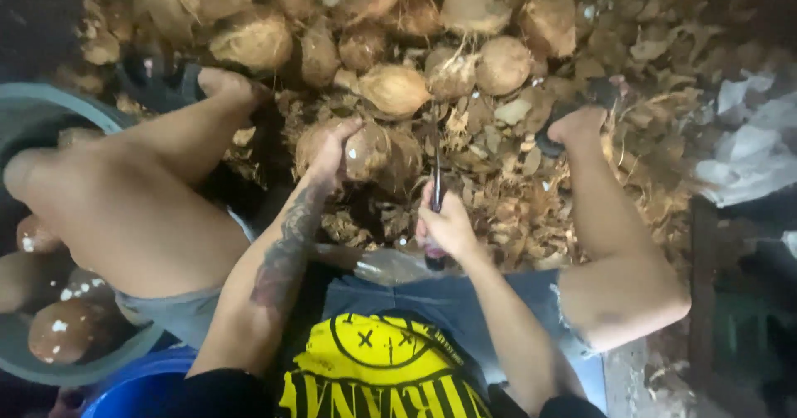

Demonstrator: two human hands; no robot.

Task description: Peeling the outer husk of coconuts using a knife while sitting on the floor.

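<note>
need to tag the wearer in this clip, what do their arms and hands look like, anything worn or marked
Both hands are bare, no gloves: the left hand and the right hand. The left forearm carries a large dark tattoo running from near the wrist up toward the elbow. The right forearm shows no marking. Dark sleeve edges appear at the upper arms. No watch or rings can be made out.
</note>
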